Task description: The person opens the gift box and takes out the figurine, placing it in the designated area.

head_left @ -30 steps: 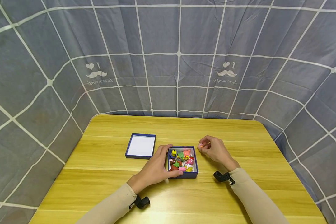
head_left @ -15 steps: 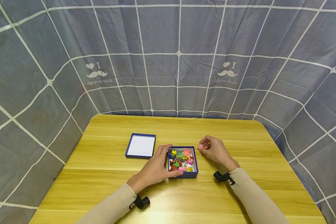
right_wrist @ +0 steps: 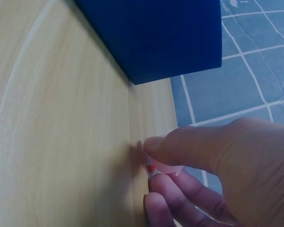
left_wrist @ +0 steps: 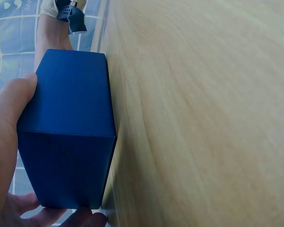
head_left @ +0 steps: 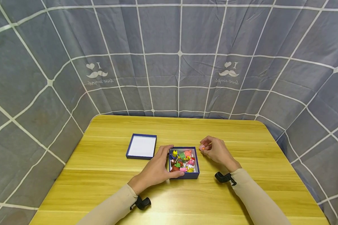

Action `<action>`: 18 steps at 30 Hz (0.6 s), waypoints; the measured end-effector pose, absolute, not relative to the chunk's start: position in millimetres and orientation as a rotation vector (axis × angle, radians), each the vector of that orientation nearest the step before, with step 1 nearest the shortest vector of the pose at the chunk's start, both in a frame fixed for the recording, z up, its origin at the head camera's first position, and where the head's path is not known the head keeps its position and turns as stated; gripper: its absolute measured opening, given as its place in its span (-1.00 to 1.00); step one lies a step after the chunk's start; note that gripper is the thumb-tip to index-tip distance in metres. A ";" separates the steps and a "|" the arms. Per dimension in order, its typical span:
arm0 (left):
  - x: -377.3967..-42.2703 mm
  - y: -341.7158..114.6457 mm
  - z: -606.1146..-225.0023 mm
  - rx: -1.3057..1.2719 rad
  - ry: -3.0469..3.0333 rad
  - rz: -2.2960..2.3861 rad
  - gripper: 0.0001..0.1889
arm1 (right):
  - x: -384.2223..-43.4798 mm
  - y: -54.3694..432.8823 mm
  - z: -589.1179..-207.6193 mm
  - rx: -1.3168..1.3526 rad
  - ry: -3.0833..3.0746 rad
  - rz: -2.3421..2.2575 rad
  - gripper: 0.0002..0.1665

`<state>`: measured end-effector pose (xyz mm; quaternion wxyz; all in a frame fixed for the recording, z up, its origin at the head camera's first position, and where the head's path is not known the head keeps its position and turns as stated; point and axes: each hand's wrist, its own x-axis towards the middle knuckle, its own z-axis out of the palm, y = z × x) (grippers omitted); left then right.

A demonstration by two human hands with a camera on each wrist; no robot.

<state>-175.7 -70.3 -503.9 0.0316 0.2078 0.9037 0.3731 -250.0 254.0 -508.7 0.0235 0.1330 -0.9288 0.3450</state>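
My left hand (head_left: 153, 171) grips a dark blue box (head_left: 188, 176) from its left side, thumb along the near wall and fingers reaching to the far corner. Inside lie several small colourful toy figurines (head_left: 183, 161), in pink, green, yellow and brown. In the left wrist view the box (left_wrist: 68, 94) fills the span between thumb and fingers. Just right of the box, my right hand (head_left: 217, 152) pinches a small pink figurine (head_left: 202, 147) between thumb and fingers, low over the table. Its shape is mostly hidden by the fingers in the right wrist view, where a pink part (right_wrist: 166, 167) shows.
A shallow blue lid (head_left: 142, 146) with a white inside lies upturned on the wooden table (head_left: 169, 203), behind and left of the box. A grey curtain (head_left: 163, 72) with white grid lines surrounds the table's back and sides.
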 end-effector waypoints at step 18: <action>-175.5 -69.6 -505.4 0.642 2.793 1.138 0.27 | -250.0 254.1 -505.3 0.403 -2.878 1.074 -0.79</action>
